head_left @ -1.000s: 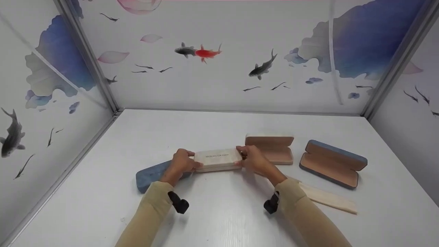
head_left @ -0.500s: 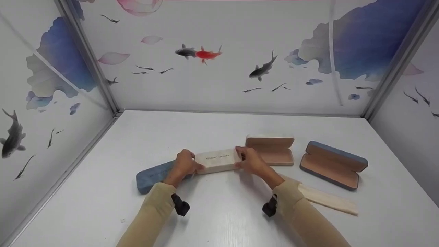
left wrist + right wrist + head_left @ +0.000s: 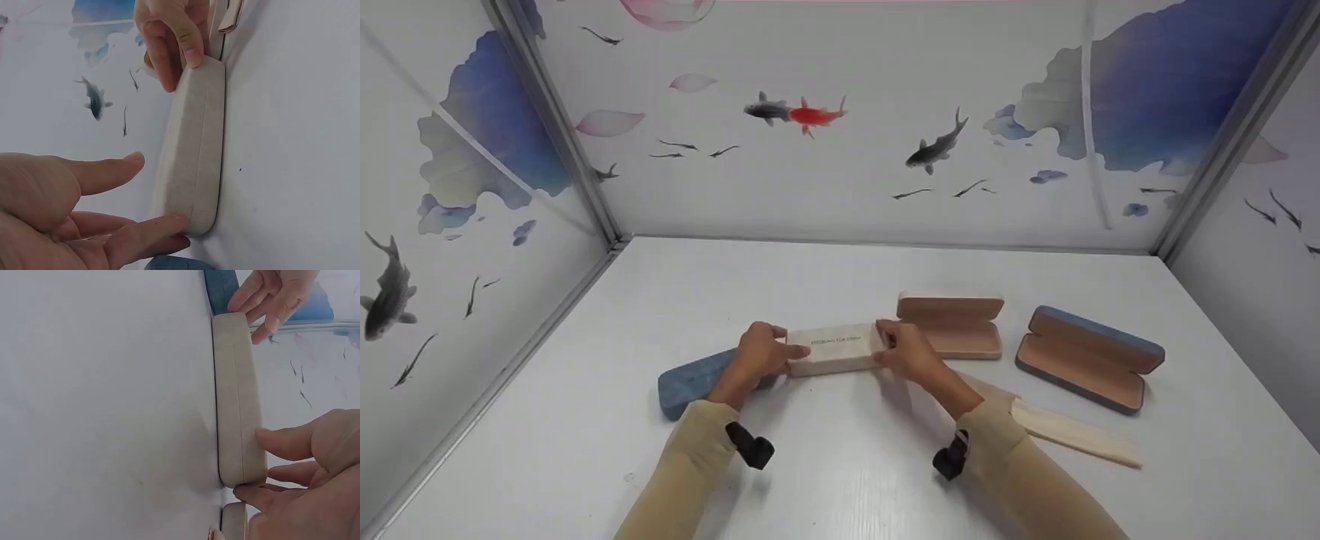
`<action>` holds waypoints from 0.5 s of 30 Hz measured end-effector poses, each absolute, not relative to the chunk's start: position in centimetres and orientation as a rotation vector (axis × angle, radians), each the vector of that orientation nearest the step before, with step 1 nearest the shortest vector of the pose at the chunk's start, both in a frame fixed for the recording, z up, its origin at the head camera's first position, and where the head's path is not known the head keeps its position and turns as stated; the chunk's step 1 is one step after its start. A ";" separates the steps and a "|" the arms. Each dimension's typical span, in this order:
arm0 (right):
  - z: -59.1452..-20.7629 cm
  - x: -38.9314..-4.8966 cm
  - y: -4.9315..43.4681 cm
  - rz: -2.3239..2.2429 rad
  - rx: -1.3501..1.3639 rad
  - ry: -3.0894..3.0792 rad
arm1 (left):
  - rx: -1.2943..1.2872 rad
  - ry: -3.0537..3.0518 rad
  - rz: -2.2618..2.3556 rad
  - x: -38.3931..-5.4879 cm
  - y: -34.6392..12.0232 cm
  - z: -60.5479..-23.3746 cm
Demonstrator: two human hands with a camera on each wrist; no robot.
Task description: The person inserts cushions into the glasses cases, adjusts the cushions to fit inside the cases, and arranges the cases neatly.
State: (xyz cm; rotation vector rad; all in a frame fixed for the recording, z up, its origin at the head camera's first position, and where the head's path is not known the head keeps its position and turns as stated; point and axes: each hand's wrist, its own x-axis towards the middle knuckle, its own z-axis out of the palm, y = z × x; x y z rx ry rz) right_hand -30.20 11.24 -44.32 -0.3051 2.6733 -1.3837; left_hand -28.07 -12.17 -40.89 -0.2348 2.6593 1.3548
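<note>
A closed cream glasses case (image 3: 834, 351) with small lettering on its lid lies on the white table in the head view. At its left end my left hand (image 3: 759, 355) touches it with a fingertip; in the left wrist view that hand's thumb (image 3: 115, 171) stands off the case. My right hand (image 3: 916, 355) grips the right end, thumb on the near edge and fingers round the end corner in the right wrist view. Partly behind my left hand sits a closed blue glasses case (image 3: 690, 384), its right end right by the cream one.
Behind my right hand stands an open cream glasses case (image 3: 966, 341) with a brown lining. Further right is an open blue glasses case (image 3: 1084, 371). A flat cream cloth strip (image 3: 1080, 433) lies partly under my right forearm. Printed panels wall the table (image 3: 840, 480) on three sides.
My left thumb has moved from the cream case's front edge up over its lid. The case and my right hand stay almost in place.
</note>
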 end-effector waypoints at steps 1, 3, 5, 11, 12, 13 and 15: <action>-44.2 -30.1 11.3 -1.407 -0.296 2.661 | -0.229 2.657 1.365 -28.0 -12.2 -40.6; -43.8 -29.9 11.4 -1.454 -0.280 2.633 | -0.213 2.635 1.412 -27.9 -12.2 -40.1; -43.4 -29.7 11.6 -1.499 -0.268 2.613 | -0.183 2.599 1.482 -27.7 -12.3 -39.6; -42.0 -28.7 12.3 -1.580 -0.231 2.552 | -0.128 2.509 1.708 -26.9 -12.6 -38.8; -41.8 -28.5 12.5 -1.596 -0.234 2.541 | -0.125 2.502 1.736 -26.8 -12.5 -38.8; -41.6 -28.3 12.7 -1.612 -0.239 2.535 | -0.116 2.497 1.759 -26.7 -12.4 -38.7; -41.3 -28.0 13.2 -1.644 -0.257 2.525 | -0.098 2.491 1.799 -26.4 -12.1 -38.6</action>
